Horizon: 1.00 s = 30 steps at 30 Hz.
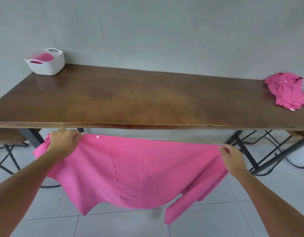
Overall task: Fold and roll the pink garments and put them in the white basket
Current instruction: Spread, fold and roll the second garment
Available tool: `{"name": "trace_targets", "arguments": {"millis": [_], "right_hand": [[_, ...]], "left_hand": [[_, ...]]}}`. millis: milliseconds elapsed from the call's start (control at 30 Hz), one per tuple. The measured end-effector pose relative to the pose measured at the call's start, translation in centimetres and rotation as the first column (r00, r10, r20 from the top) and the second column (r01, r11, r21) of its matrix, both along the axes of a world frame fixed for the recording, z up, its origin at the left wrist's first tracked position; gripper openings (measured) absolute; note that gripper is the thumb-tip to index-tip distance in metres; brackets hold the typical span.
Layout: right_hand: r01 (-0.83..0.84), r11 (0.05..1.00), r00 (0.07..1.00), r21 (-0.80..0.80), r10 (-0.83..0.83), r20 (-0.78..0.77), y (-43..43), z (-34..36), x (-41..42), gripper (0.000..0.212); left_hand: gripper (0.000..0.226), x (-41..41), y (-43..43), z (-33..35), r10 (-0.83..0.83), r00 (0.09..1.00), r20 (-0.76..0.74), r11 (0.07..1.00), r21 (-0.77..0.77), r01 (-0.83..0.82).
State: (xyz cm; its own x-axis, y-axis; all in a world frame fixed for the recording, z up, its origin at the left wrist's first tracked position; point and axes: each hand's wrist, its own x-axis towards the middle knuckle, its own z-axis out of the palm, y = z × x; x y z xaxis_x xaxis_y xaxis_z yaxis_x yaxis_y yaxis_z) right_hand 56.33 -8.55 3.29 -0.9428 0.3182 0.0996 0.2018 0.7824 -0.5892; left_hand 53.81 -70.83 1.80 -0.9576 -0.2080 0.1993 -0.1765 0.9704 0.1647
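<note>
A pink garment (134, 173) hangs spread out in the air in front of the table's near edge, below the tabletop. My left hand (64, 142) grips its upper left corner. My right hand (231, 158) pinches its upper right corner. A sleeve dangles at the lower right. The white basket (50, 66) stands at the far left corner of the table with pink cloth (44, 57) inside. A crumpled pile of pink garments (287, 91) lies at the table's right end.
The long brown wooden table (139, 100) stands against a grey wall. Black metal table legs (245, 151) and stool frames (6, 154) stand underneath on the tiled floor. A white rounded object (298, 159) sits on the floor at the right.
</note>
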Motion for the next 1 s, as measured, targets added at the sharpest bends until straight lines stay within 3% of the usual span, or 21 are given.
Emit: {"name": "trace_targets", "arguments": {"millis": [133, 500, 667, 800, 1000], "right_hand": [[0.013, 1.0, 1.0, 0.003, -0.013, 0.01, -0.3, 1.4, -2.1, 0.034], [-0.012, 0.993, 0.999, -0.116, 0.018, 0.048, -0.3, 4.5, -10.6, 0.026], [-0.038, 0.99, 0.999, -0.137, 0.04, 0.012, -0.1, 3.6, -16.2, 0.021], [-0.063, 0.991, 0.998, -0.121, 0.066, 0.016, 0.9, 1.7, -21.0, 0.013], [-0.065, 0.998, 0.998, -0.009, 0.065, 0.001, 2.3, -2.5, -26.9, 0.021]], "left_hand": [[0.047, -1.2, -0.7, 0.9, -0.041, 0.996, -0.077, 0.996, 0.073, 0.047], [0.072, -7.2, -1.6, 2.5, 0.049, 0.998, 0.042, 0.986, 0.158, -0.055], [0.067, -11.2, -0.5, 2.5, 0.142, 0.987, 0.073, 0.979, 0.14, -0.151], [0.063, -14.9, 0.3, 2.2, 0.163, 0.985, 0.065, 0.963, 0.209, -0.173], [0.049, -19.4, 2.0, -0.3, 0.286, 0.956, 0.058, 0.885, 0.368, -0.287]]}}
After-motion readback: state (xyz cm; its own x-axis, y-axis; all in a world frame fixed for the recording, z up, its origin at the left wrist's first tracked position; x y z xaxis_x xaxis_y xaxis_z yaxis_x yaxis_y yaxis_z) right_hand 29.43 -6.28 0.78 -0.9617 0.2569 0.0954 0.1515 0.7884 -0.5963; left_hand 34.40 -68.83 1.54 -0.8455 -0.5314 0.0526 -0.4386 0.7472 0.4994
